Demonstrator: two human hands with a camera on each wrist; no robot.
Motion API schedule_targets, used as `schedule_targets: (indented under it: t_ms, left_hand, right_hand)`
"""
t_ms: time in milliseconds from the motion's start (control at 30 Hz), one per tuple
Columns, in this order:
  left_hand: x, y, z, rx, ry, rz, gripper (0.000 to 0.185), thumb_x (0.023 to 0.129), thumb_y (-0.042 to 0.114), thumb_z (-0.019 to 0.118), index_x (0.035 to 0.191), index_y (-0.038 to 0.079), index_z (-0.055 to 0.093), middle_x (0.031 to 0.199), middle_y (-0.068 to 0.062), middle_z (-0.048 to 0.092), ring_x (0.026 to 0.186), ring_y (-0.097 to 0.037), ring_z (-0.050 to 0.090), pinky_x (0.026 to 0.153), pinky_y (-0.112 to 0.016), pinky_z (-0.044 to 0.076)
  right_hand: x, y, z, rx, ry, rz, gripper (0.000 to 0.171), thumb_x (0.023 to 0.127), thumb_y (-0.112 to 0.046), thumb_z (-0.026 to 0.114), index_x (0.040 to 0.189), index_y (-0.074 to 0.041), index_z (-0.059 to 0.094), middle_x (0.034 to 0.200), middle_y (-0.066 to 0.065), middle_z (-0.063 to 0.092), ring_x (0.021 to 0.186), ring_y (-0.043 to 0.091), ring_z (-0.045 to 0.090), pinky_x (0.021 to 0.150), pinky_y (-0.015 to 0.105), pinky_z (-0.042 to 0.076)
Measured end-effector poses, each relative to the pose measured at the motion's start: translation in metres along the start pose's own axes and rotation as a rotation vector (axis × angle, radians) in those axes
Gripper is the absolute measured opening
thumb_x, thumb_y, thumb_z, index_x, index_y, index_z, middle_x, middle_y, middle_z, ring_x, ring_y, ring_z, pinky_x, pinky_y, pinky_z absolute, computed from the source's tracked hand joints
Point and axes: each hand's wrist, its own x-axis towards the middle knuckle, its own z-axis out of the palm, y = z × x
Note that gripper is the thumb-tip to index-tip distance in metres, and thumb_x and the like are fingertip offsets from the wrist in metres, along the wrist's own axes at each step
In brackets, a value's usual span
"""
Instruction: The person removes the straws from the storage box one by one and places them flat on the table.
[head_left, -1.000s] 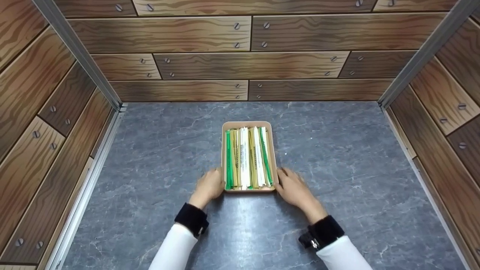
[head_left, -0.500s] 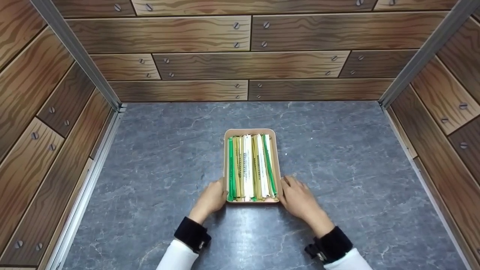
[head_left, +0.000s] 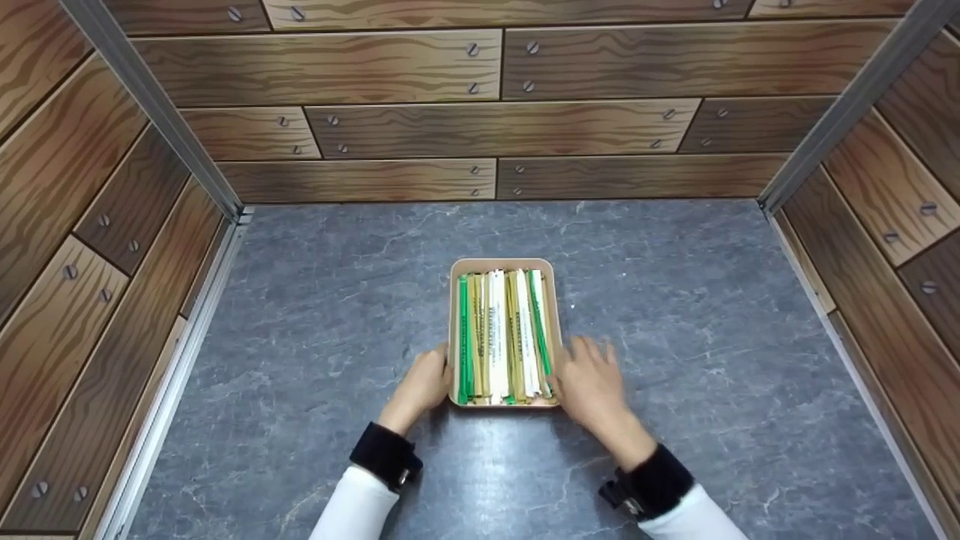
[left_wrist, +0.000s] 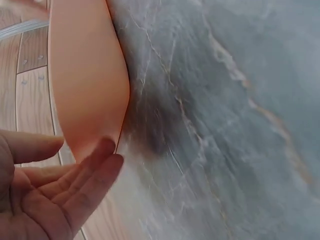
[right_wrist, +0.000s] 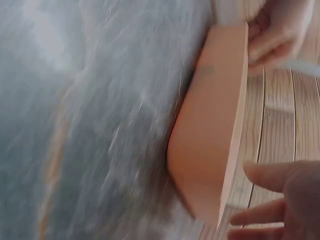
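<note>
A tan rectangular tray (head_left: 502, 264), filled with green, gold and white stick packets (head_left: 497, 337), is set on the grey marbled tabletop (head_left: 705, 315), just below the centre of the head frame. At the tray's lower left corner the left hand (head_left: 422, 381) is placed, fingers extended and loosely parted from the thumb; whether the wall is touched cannot be told. At the lower right corner the right hand (head_left: 594, 384) is held, fingers released and spread.
</note>
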Motion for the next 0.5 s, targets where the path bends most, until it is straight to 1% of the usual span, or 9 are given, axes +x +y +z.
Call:
schedule_targets:
  t_ms: [33,100,167,267,333,400,467,500]
  left_hand:
    - [0.004,-0.001,0.001,-0.011,0.005,0.017,0.031,0.100,0.003,0.047,0.128,-0.007,0.056,0.106,-0.021,0.067,0.092,-0.032,0.066,0.081,-0.045,0.055]
    - [0.010,-0.002,0.002,-0.027,0.017,0.045,0.033,0.101,0.003,0.046,0.132,-0.005,0.054,0.110,-0.022,0.066,0.096,-0.034,0.066,0.084,-0.046,0.054]
    - [0.017,-0.003,0.003,-0.037,0.033,0.056,0.035,0.101,0.002,0.046,0.134,-0.005,0.052,0.112,-0.023,0.065,0.098,-0.036,0.065,0.085,-0.047,0.054]
    - [0.026,-0.005,0.002,-0.033,0.064,0.036,0.034,0.100,0.002,0.046,0.134,-0.003,0.053,0.109,-0.022,0.067,0.096,-0.035,0.066,0.084,-0.047,0.054]
    - [0.031,-0.005,0.001,-0.032,0.075,0.011,0.033,0.101,0.005,0.046,0.132,-0.002,0.054,0.103,-0.020,0.068,0.091,-0.033,0.067,0.081,-0.046,0.055]
    - [0.035,-0.006,0.001,-0.029,0.084,-0.014,0.032,0.102,0.006,0.045,0.131,0.000,0.056,0.099,-0.017,0.069,0.087,-0.031,0.068,0.078,-0.045,0.056]
    - [0.038,-0.006,0.001,-0.026,0.088,-0.028,0.033,0.102,0.006,0.045,0.133,0.001,0.055,0.097,-0.017,0.070,0.084,-0.029,0.068,0.076,-0.045,0.056]
    - [0.038,-0.006,0.001,-0.024,0.088,-0.039,0.036,0.102,0.006,0.045,0.136,0.002,0.053,0.097,-0.017,0.070,0.083,-0.029,0.068,0.076,-0.045,0.056]
  right_hand:
    - [0.004,-0.005,0.001,0.004,0.009,-0.007,0.053,0.087,-0.034,0.073,0.121,0.005,0.063,0.135,0.026,0.051,0.128,0.043,0.044,0.111,0.064,0.019]
    - [0.012,-0.016,0.002,0.029,-0.007,-0.029,0.057,0.087,-0.033,0.073,0.127,0.006,0.060,0.138,0.026,0.049,0.129,0.042,0.043,0.111,0.061,0.021]
    - [0.021,-0.025,0.004,0.056,-0.029,-0.050,0.057,0.090,-0.028,0.071,0.131,0.007,0.055,0.135,0.027,0.050,0.125,0.042,0.048,0.107,0.058,0.032]
    - [0.034,-0.036,0.008,0.107,-0.092,-0.046,0.056,0.094,-0.023,0.065,0.137,0.008,0.049,0.127,0.028,0.054,0.108,0.040,0.058,0.090,0.050,0.051]
    - [0.042,-0.040,0.012,0.131,-0.134,-0.027,0.055,0.096,-0.020,0.062,0.140,0.008,0.045,0.124,0.030,0.055,0.093,0.037,0.063,0.075,0.044,0.057]
    - [0.047,-0.042,0.016,0.153,-0.189,0.016,0.058,0.097,-0.018,0.061,0.144,0.009,0.040,0.127,0.032,0.052,0.082,0.032,0.063,0.064,0.037,0.057]
    - [0.051,-0.043,0.020,0.158,-0.221,0.057,0.060,0.097,-0.014,0.061,0.146,0.009,0.035,0.132,0.036,0.048,0.072,0.029,0.062,0.056,0.033,0.056]
    - [0.053,-0.043,0.021,0.152,-0.228,0.074,0.062,0.094,-0.009,0.062,0.146,0.010,0.034,0.132,0.036,0.047,0.069,0.028,0.061,0.053,0.032,0.054]
